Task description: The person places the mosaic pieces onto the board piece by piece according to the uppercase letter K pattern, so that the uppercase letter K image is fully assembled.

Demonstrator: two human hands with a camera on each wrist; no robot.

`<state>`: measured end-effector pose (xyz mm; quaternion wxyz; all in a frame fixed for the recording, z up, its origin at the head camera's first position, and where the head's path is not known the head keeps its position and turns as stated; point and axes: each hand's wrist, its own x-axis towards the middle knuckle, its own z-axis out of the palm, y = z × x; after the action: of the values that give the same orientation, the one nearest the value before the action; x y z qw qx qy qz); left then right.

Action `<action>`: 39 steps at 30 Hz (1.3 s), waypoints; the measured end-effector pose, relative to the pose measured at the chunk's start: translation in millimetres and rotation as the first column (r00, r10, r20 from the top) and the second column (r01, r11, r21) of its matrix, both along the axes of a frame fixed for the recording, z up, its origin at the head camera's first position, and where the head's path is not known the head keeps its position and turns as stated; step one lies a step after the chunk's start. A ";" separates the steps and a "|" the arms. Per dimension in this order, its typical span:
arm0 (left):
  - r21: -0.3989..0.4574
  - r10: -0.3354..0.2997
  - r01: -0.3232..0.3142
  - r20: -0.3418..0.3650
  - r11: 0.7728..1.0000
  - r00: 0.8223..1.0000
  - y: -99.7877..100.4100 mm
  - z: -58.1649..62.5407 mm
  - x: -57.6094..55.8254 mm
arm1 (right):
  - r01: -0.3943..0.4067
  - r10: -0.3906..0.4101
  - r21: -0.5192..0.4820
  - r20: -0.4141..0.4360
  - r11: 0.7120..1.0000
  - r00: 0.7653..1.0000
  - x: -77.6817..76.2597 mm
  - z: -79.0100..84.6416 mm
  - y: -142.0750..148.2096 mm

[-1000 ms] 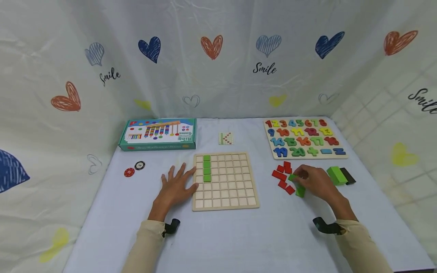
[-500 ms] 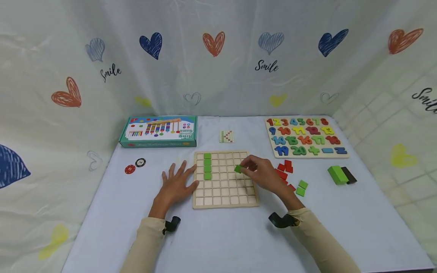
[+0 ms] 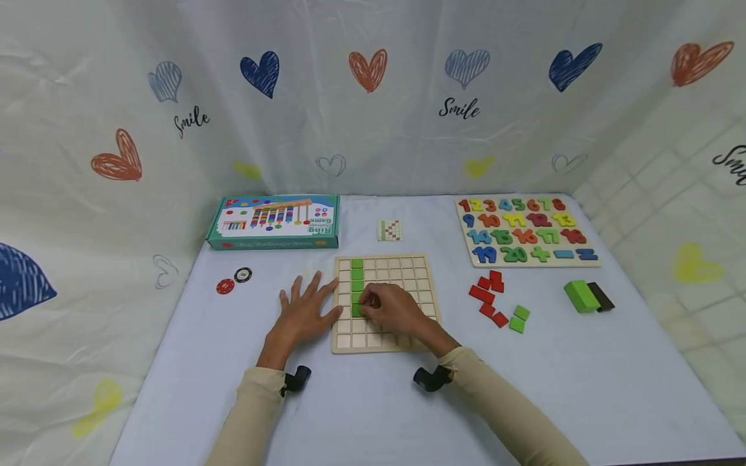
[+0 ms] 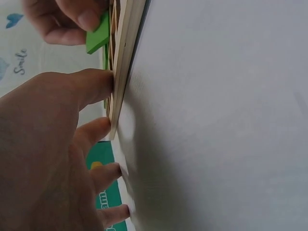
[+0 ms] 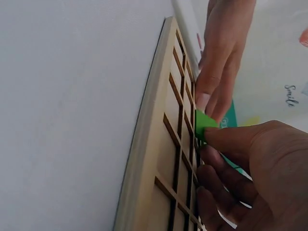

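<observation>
A wooden grid board (image 3: 402, 272) lies on the white table, with several green square tiles (image 3: 357, 274) in its second column from the left. My right hand (image 3: 399, 310) pinches another green tile (image 5: 204, 123) between thumb and fingers, right at the lower end of that column. In the left wrist view this tile (image 4: 98, 36) is tilted against the grid, and I cannot tell if it is seated in a cell. With spread fingers, my left hand (image 3: 299, 319) rests at the board's left edge, thumb and forefinger touching the rim.
Red tiles (image 3: 482, 294) and two loose green tiles (image 3: 517, 324) lie right of the board. Farther right are a green block (image 3: 581, 296) and a black piece (image 3: 601, 296). Behind stand a game box (image 3: 272, 223), a pattern card (image 3: 390, 230) and a number board (image 3: 527, 231); chips (image 3: 225, 286) lie left.
My right hand has carried a green tile from the loose pieces on the right, leftward over the board to the second column. The left hand has stayed at the board's edge.
</observation>
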<state>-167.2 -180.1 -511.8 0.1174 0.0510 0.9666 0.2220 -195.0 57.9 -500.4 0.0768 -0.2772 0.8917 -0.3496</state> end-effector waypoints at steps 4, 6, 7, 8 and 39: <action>-0.003 -0.001 0.001 0.003 1.000 1.000 1.3 0.9 -0.5 | 0.014 -0.013 0.033 -0.025 0.999 1.000 0.2 -2.8 -1.0; 0.001 -0.004 0.004 -0.004 1.000 1.000 2.0 1.3 0.0 | 0.011 -0.010 0.043 -0.032 0.999 0.999 1.4 -4.1 -0.5; 0.007 -0.004 0.004 -0.008 1.000 1.000 2.3 1.5 0.6 | 0.009 -0.007 0.045 -0.033 0.999 0.999 2.2 -4.7 0.0; 0.013 -0.004 0.004 -0.013 1.000 1.000 2.7 1.6 1.2 | 0.006 -0.004 0.040 -0.030 0.999 1.000 3.1 -5.2 0.4; 0.002 0.012 -0.012 -0.021 1.000 1.000 4.2 4.7 2.4 | 0.180 -0.182 -0.038 -0.075 0.983 0.980 15.8 18.8 120.6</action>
<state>-164.9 -175.9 -507.1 0.1060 0.0475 0.9678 0.2232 -179.2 178.6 -481.6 0.0054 -0.2096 0.9099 -0.3580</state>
